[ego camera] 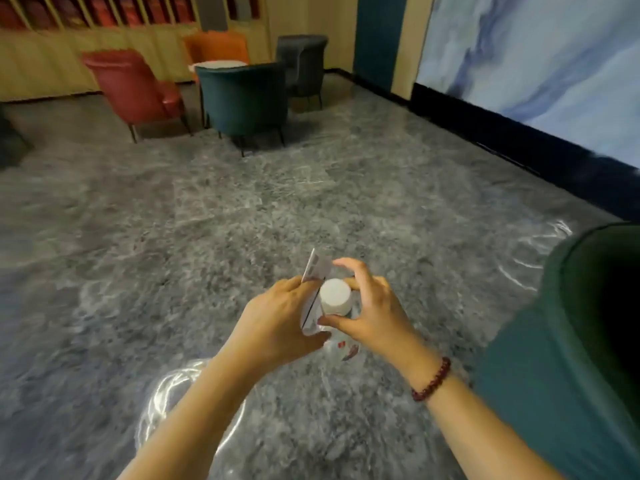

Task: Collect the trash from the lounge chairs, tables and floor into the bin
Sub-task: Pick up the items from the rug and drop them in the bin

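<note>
Bottle [335, 301]: body mostly hidden by left hand [277, 320] and right hand [370, 317]; label illegible. Wrapper [317, 268] print blurred, unreadable. Teal chair [571, 358] cut off at rt/btm edges.

Open grey floor [263, 202] spans centre and left, near to far: free passage. Near right is blocked by the near teal chair [554, 375]. Far left-centre cluster: red chair [131, 88], far teal chair [242, 95], grey chair [304, 64], orange chair [216, 46], with a round table [218, 65] between them and narrow gaps. The right side is closed by a wall [536, 64] with dark skirting [502, 133].
</note>
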`<action>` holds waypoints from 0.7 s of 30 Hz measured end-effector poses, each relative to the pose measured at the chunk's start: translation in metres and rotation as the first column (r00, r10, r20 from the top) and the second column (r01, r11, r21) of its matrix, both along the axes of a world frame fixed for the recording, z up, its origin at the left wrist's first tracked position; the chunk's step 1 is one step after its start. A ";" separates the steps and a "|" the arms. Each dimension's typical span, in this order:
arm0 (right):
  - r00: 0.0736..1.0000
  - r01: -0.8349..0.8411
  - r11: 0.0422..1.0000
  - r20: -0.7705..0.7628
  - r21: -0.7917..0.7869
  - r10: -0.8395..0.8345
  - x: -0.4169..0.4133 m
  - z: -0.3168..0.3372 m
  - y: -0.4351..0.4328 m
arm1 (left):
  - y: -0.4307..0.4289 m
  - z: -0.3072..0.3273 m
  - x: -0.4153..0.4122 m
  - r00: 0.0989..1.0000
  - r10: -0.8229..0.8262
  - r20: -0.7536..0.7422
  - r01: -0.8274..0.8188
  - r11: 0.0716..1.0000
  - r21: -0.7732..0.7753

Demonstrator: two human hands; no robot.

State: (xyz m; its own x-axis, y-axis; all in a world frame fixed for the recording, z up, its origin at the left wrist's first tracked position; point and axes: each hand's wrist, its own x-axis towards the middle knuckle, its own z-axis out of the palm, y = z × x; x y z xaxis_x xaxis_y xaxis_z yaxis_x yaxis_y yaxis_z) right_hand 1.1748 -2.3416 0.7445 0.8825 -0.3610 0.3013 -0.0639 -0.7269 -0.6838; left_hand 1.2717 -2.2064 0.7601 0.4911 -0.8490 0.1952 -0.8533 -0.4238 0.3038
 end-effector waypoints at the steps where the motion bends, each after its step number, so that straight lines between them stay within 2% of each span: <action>1: 0.998 0.058 0.998 -0.023 0.036 -0.058 -0.002 -0.003 0.005 | -0.002 -0.005 0.007 0.997 -0.076 0.005 0.076 0.997 0.002; 4: 0.982 0.184 0.975 -0.068 0.126 -0.177 -0.013 -0.013 0.025 | -0.007 -0.023 0.017 0.962 -0.270 0.043 0.269 0.963 0.021; 6: 0.961 0.272 0.941 -0.104 0.199 -0.255 -0.026 -0.023 0.042 | -0.007 -0.036 0.011 0.925 -0.380 0.018 0.379 0.925 0.021; 11: 0.898 0.436 0.855 -0.200 0.280 -0.392 -0.077 -0.053 0.077 | -0.006 -0.072 -0.027 0.839 -0.540 -0.063 0.543 0.839 0.029; 15: 0.840 0.541 0.765 -0.273 0.350 -0.469 -0.116 -0.081 0.099 | -0.002 -0.107 -0.065 0.780 -0.592 -0.205 0.603 0.797 -0.006; 18: 0.792 0.610 0.702 -0.304 0.368 -0.529 -0.140 -0.112 0.115 | 0.006 -0.138 -0.091 0.744 -0.567 -0.353 0.593 0.804 -0.042; 21: 0.758 0.652 0.665 -0.341 0.364 -0.556 -0.161 -0.158 0.136 | 0.020 -0.182 -0.116 0.715 -0.559 -0.419 0.600 0.799 -0.042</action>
